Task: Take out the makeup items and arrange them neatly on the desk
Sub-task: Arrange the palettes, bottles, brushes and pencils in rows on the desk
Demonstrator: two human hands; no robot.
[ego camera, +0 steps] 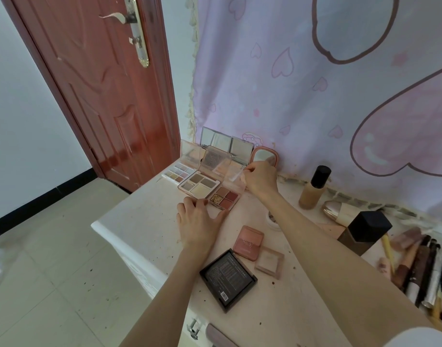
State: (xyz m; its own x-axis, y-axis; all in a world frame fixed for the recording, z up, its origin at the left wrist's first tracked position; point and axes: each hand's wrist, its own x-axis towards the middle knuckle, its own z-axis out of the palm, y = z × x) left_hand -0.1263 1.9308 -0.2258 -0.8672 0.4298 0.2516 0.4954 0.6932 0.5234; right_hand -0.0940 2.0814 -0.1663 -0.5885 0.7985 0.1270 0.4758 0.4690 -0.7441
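Your right hand (pixel 261 177) pinches the clear lid (pixel 233 175), your left hand (pixel 198 221) lies flat steadying the small palette (pixel 225 199); pulling hard may tip it over.

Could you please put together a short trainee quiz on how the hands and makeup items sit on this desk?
1. True or false: the right hand pinches the clear lid of the four-pan palette.
2. Which item lies nearest the desk's front edge? A) black palette B) foundation bottle C) pink mirror
3. Fill in: the left hand rests on the ____ beside the four-pan palette.

Key: 1 true. 2 A. 3 desk.
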